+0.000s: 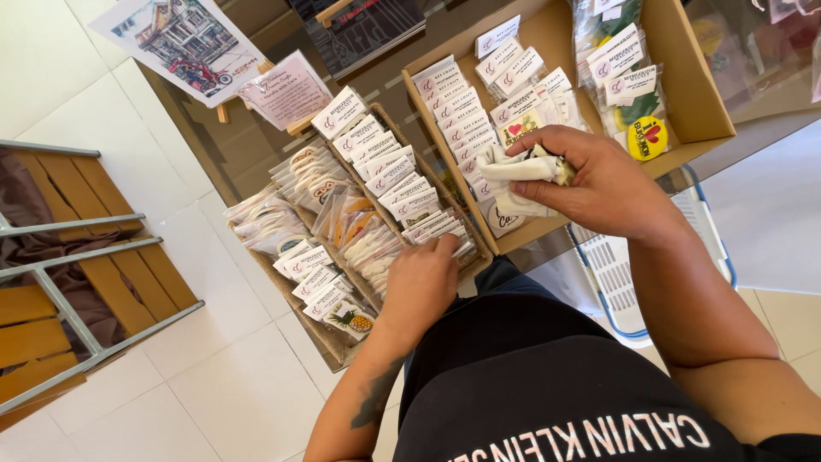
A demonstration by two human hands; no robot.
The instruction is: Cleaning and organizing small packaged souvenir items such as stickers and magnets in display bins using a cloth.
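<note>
Wicker tray (329, 338) of packets at nine o'clock of cardboard box (701, 103), framed picture (180, 43) at eleven, wooden chair (77, 282) far at nine, basket (611, 274) beneath box.

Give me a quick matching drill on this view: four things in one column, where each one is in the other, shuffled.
Things:
1. left hand
2. right hand
3. cardboard box
4. wooden rack

Places:
A. far left, over the tiled floor
B. upper right, holding rows of carded packets
C. fingers on the packets at the near end of the woven tray
D. gripping a white cloth over the box

Pairs: 1-C, 2-D, 3-B, 4-A
</note>
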